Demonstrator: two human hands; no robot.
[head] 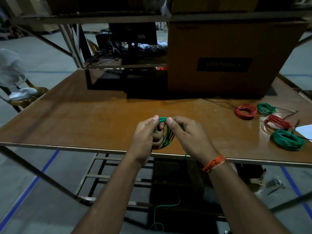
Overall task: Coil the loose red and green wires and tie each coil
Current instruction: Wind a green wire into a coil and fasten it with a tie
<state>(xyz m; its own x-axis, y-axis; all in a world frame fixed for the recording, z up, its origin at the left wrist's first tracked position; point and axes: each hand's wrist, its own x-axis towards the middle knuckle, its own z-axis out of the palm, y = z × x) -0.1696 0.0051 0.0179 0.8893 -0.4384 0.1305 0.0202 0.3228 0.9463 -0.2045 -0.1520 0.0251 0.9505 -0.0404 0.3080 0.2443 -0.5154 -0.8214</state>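
Observation:
A green wire coil (167, 135) hangs between my two hands above the front edge of the brown table (94, 115). My left hand (146, 134) grips its left side, fingers through the loops. At the coil's top my right hand (187, 132) pinches the wire. The wire's loose tail (168, 206) drops below the table to the floor. Finished coils lie at the right: a red coil (246, 111), a green coil (265, 108), a second red coil (276, 122) and a larger green coil (287, 140).
A big cardboard box (224, 59) stands at the back right of the table, with a dark box (108, 80) to its left. A thin black wire (219, 103) runs past the coils. White paper (304, 129) lies at the right edge. A metal frame surrounds the table.

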